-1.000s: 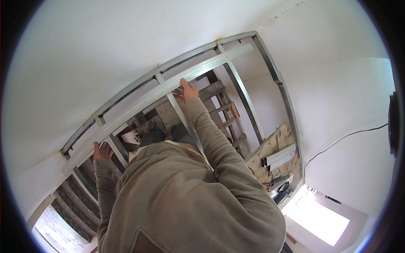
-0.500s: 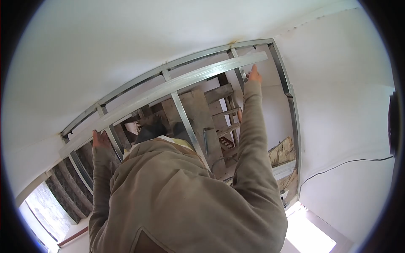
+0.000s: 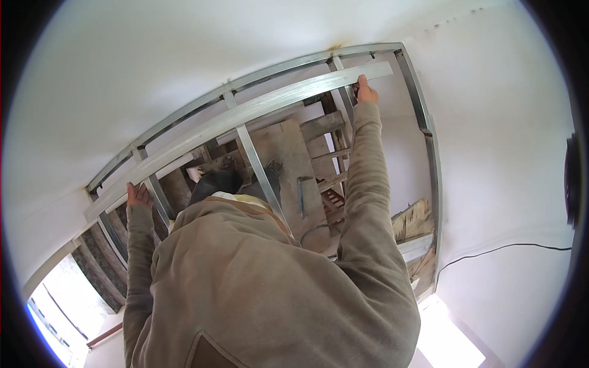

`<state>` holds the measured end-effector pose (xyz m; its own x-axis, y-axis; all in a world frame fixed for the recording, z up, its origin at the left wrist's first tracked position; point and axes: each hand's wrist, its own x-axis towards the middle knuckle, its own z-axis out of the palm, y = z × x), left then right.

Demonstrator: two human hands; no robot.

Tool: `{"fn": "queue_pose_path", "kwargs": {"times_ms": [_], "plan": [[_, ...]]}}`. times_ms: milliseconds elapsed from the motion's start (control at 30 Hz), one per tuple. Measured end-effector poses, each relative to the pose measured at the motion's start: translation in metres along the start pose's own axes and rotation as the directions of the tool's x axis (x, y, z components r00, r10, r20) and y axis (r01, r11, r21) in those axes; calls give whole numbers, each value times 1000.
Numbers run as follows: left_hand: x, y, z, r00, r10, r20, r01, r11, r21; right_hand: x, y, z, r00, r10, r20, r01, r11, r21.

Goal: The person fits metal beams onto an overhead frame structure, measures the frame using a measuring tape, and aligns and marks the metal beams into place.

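Observation:
A long, pale metal channel (image 3: 264, 101) slants across the upper view, rising to the right, in front of a metal stud frame (image 3: 184, 110). Near its lower left end, my left hand (image 3: 140, 196) grips the bottom edge, with the thumb on the front face. Toward the right end, my right hand (image 3: 367, 93) is closed on the lower edge, thumb up and other fingers partly hidden behind. An upright stud (image 3: 261, 165) passes behind the channel near its middle.
Below lies a worn wooden board (image 3: 279, 144) with a hammer-like tool (image 3: 300, 193) on it. Wooden scaffold pieces (image 3: 322, 126) stand beside it. A black cable (image 3: 503, 246) runs along the right-hand white wall (image 3: 491, 153). Corrugated dark strips (image 3: 98, 264) show at lower left.
My right hand has moved up from just below the channel and closed on its edge. My left hand shifted slightly left along with the view. The channel sits slightly higher in view.

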<state>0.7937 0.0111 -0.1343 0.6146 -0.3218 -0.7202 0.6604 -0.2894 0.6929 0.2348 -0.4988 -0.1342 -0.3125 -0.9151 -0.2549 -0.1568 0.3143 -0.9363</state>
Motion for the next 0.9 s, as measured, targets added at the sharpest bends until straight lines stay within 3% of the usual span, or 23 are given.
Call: {"fn": "queue_pose_path", "kwargs": {"times_ms": [233,367,533,567,600,633,733,833,867,900], "plan": [[23,-8,-17,1000,-5,15,6,1000,-25,4,6,2,1000,-28,-3,28,998,61],[24,-7,-21,999,-18,30,18,1000,10,13,17,-1,999,-29,24,29,999,-16],[18,-8,-29,983,5,181,-15,998,55,18,20,1,1000,20,6,-20,996,-90],[-14,-4,-13,983,95,155,-109,991,83,42,38,0,983,-119,142,185,665,-724],[-3,-2,-30,978,35,205,-72,982,177,35,34,-1,889,-238,392,449,275,-850],[20,-10,-47,971,23,238,-44,996,84,32,32,-1,874,-263,409,461,180,-869],[24,8,29,945,-25,326,-141,869,474,17,23,18,935,-252,251,332,365,-870],[-7,17,131,844,-124,521,-406,486,774,-1,43,7,942,-314,116,245,411,-878],[-19,17,164,779,-187,598,-523,331,785,-57,7,-19,946,-283,-158,105,729,-677],[-29,16,194,700,-269,661,-636,186,749,-87,1,-32,955,-188,-231,55,874,-483]]}}
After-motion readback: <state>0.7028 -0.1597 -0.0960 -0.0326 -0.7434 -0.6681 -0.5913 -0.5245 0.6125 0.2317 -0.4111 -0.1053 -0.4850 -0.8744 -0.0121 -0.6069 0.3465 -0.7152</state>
